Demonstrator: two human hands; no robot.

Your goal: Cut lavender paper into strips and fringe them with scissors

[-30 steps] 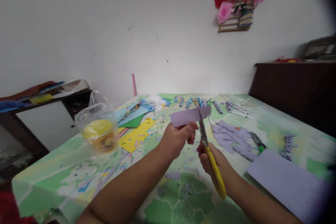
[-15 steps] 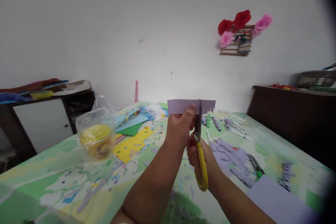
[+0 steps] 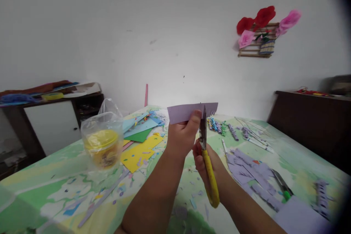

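Observation:
A strip of purple paper [image 3: 181, 112] is pinched in my left hand [image 3: 182, 131], thumb on the near face. Fringe cuts run along the lower edge at its right end. My right hand [image 3: 208, 162] is closed around the yellow-handled scissors [image 3: 210, 179], which point up and away from me. Their metal blades reach the strip just right of my left thumb. Some of my right fingers are hidden behind the handle.
A plastic bag [image 3: 102, 139] holding a yellow-lidded tub stands at left. Coloured sheets, including a yellow sheet [image 3: 141, 151], lie beyond it. Right are purple paper pieces [image 3: 246, 168], a second pair of scissors [image 3: 282, 182] and a purple sheet [image 3: 301, 215]. Paper scraps litter the tablecloth.
Both hands, with the strip and scissors, have shifted slightly left in view. The strip is more tilted, its right end higher. The camera view has turned a little left.

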